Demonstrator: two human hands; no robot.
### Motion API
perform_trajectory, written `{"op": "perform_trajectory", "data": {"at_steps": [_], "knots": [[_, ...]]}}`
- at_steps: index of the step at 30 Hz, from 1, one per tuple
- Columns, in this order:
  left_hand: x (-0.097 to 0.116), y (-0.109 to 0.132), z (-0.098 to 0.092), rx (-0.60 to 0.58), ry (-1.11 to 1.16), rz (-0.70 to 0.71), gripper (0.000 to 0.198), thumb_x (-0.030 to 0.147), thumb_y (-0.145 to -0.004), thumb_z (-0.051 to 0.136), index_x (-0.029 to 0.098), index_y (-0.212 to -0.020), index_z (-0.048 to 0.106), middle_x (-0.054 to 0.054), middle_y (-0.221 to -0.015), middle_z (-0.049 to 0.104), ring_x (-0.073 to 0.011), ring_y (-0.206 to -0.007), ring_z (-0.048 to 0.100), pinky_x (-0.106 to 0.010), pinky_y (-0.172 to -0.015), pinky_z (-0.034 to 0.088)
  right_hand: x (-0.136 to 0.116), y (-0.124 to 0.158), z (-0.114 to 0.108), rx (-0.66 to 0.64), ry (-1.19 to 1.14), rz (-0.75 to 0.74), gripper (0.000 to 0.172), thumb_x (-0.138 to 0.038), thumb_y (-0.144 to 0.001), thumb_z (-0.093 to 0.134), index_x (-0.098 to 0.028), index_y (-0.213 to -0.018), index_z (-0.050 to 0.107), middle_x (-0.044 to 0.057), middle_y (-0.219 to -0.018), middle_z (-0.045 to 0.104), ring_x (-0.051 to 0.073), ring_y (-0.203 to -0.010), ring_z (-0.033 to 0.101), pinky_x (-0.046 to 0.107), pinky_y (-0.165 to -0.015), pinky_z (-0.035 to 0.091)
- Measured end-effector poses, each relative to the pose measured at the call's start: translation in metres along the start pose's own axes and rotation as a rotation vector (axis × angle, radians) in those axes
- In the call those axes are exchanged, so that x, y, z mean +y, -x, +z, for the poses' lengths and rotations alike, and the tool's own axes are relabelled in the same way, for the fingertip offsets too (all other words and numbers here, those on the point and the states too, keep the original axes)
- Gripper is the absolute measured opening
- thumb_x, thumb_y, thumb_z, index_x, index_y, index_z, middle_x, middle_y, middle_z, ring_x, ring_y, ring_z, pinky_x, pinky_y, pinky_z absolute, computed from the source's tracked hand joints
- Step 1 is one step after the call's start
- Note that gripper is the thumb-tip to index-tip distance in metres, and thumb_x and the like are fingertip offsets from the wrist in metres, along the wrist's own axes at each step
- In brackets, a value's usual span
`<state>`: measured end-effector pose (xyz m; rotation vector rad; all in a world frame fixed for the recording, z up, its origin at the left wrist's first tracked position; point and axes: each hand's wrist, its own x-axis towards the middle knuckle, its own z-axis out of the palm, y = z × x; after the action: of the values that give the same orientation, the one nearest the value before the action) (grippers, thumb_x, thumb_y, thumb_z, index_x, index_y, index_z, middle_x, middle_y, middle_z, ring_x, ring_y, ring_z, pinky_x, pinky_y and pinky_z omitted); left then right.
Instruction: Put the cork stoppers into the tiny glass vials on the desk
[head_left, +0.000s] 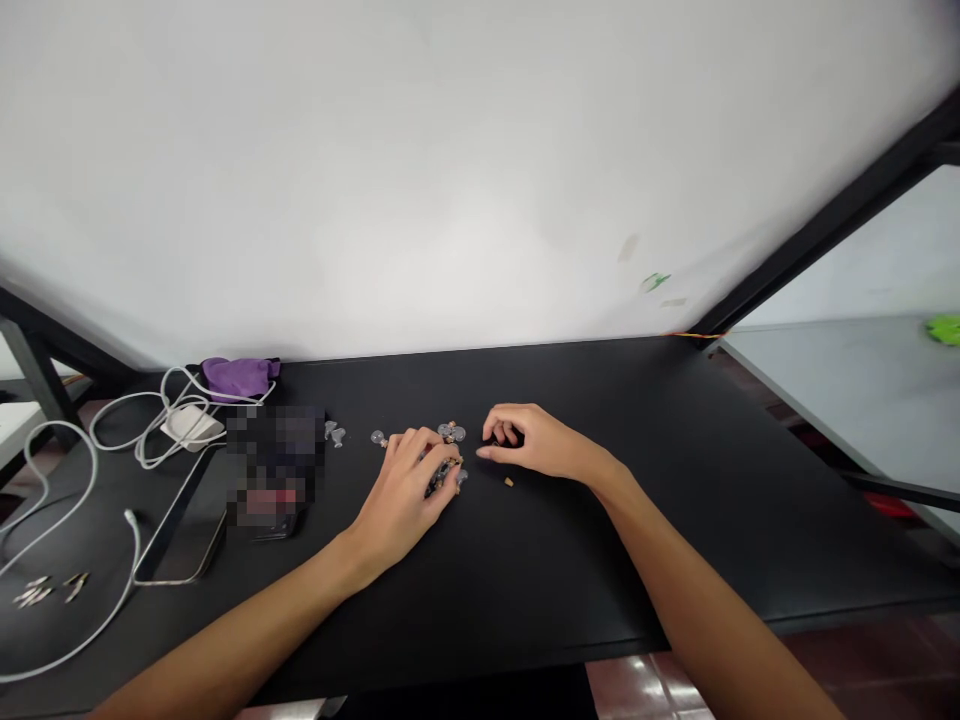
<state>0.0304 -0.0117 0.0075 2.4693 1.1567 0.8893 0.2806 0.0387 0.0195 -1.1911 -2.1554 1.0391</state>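
Several bits covered by L hand, fingers half-bent, grip unclear; R hand held part-curled nearby, contents unclear. Prob. being gathered; fine pinch needed next.

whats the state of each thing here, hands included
Left hand, cupped over small clear pieces
Right hand, fingers curled; whether it holds anything is unclear
Small clear pieces, some bunched beneath the left hand, others loose
Tan piece, lying loose
Tablet-like device, lying flat, screen dark
White cable, loosely looped
White adapter, lying among cable loops
Purple cloth, bunched up
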Motion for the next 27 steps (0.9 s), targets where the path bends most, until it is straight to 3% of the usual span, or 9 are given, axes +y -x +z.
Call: {"op": "perform_trajectory", "data": {"at_steps": [10,16,20,27], "knots": [[-0.001,0.002,0.000,0.030,-0.045,0.023,0.012,0.016,-0.103,0.054,0.022,-0.110,0.062,-0.004,-0.100,0.061,-0.0195,-0.096,0.056,-0.037,-0.090,0.039,-0.007,0.002,0.005,-0.141,-0.044,-0.033,0.014,-0.035,-0.085,0.077,-0.022,-0.088,0.073,0.003,-0.088,0.066,0.017,-0.072,0.056,0.030,-0.068,0.049],[-0.001,0.002,0.001,0.030,-0.056,0.089,0.010,0.017,-0.103,0.055,0.020,-0.110,0.061,-0.004,-0.098,0.061,-0.0185,-0.090,0.054,-0.035,-0.083,0.039,-0.012,0.004,0.002,-0.213,-0.065,-0.011,0.027,-0.040,-0.082,0.082,-0.021,-0.098,0.071,0.002,-0.089,0.065,0.016,-0.077,0.057,0.029,-0.072,0.049],[0.001,0.002,0.001,0.015,-0.056,0.126,0.012,0.015,-0.103,0.054,0.020,-0.112,0.061,-0.005,-0.098,0.060,-0.0190,-0.090,0.052,-0.034,-0.081,0.040,-0.012,0.009,-0.011,-0.240,-0.005,0.050,0.034,-0.044,-0.075,0.086,-0.020,-0.089,0.066,0.001,-0.087,0.063,0.017,-0.078,0.056,0.029,-0.070,0.048],[0.000,0.000,0.002,0.021,-0.030,0.123,0.011,0.017,-0.102,0.055,0.020,-0.111,0.062,-0.005,-0.099,0.060,-0.0192,-0.089,0.053,-0.035,-0.082,0.040,-0.004,0.014,-0.024,-0.329,0.077,0.078,0.016,-0.035,-0.081,0.076,-0.020,-0.082,0.073,0.002,-0.086,0.061,0.017,-0.076,0.057,0.030,-0.070,0.047]]}}
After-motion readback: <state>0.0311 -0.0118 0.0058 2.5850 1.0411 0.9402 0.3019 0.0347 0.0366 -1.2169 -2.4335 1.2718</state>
